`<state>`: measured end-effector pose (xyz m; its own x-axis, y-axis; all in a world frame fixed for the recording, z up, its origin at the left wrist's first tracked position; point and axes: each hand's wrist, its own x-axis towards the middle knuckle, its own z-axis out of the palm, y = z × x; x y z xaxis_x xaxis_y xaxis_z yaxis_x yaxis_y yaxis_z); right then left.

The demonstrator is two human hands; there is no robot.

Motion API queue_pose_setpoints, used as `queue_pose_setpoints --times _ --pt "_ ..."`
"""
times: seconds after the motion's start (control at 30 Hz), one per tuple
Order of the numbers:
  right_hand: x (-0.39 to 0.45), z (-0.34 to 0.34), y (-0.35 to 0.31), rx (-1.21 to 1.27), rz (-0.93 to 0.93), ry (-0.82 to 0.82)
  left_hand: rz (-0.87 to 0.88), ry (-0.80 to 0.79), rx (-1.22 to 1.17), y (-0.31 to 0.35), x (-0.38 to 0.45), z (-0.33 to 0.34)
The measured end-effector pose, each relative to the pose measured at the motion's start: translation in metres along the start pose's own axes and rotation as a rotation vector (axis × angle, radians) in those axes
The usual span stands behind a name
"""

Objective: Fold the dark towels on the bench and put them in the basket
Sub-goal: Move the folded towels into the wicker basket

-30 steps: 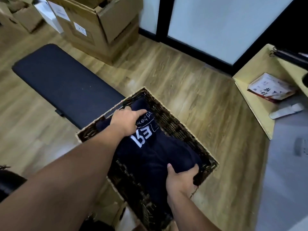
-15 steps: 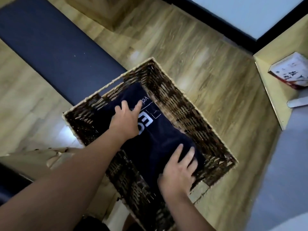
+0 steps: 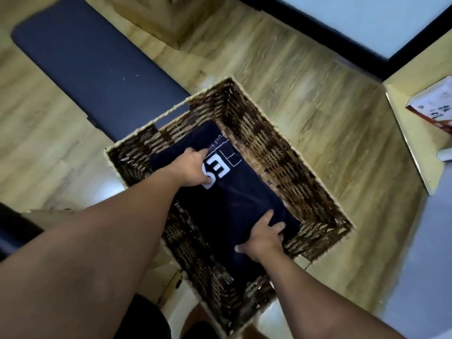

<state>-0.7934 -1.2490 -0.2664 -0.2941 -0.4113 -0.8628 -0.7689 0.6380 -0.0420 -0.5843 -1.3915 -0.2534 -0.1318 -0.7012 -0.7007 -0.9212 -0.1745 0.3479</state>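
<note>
Wood-look plank floor [image 3: 305, 77] all round, pale and glossy, with the woven basket [image 3: 281, 152] standing on it as the landmark. Beyond the basket's far-left wall, just beside it and running away to the upper left: the dark padded bench [image 3: 97, 64], top bare. Past the basket's far corner, well apart: the base of a cardboard box [image 3: 171, 18]. Further off beyond its far-right wall, a black frame with a pale panel [image 3: 367, 20]. Off the basket's right side, across a broad strip of open floor: a light wooden shelf edge [image 3: 411, 133] carrying a printed packet [image 3: 433, 106]. Near the basket's near-left wall, more cardboard [image 3: 49, 216], partly hidden under the forearm.

Inside the basket: a folded dark towel [image 3: 232, 199] with white lettering facing up, lying flat and low down, well below the rim. Narrow dark gaps between cloth and wicker along the far-right wall; a wider gap at the near corner. Rim open on all four sides, with a handle slot cut in the far-left wall.

Left hand [image 3: 193, 167] reaching in over the near-left wall, arm nearly straight, palm down on the towel's far-left part beside the lettering, fingers only slightly bent, pressing rather than grasping. Right hand [image 3: 265, 237] coming in over the near corner, resting on the towel's near-right end, thumb spread to the left, fingers curled over the cloth edge toward the right wall; whether actually gripping that edge, cannot tell for certain.
</note>
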Motion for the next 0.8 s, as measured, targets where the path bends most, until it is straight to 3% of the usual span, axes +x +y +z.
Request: queue_pose_setpoints --times 0.17,0.47,0.63,0.8 --pt "-0.043 -0.035 0.020 -0.006 -0.279 0.060 -0.067 0.174 -0.172 0.005 -0.093 0.005" --pt "-0.170 -0.048 0.025 -0.049 -0.650 -0.103 -0.221 0.604 -0.421 0.023 -0.301 -0.002" --pt "-0.232 -0.027 0.004 -0.066 -0.887 -0.090 -0.393 0.790 -0.495 -0.013 -0.411 0.039" --pt "-0.286 0.013 -0.025 -0.228 -1.081 -0.108 -0.672 0.940 -0.464 -0.078 -0.490 0.106"
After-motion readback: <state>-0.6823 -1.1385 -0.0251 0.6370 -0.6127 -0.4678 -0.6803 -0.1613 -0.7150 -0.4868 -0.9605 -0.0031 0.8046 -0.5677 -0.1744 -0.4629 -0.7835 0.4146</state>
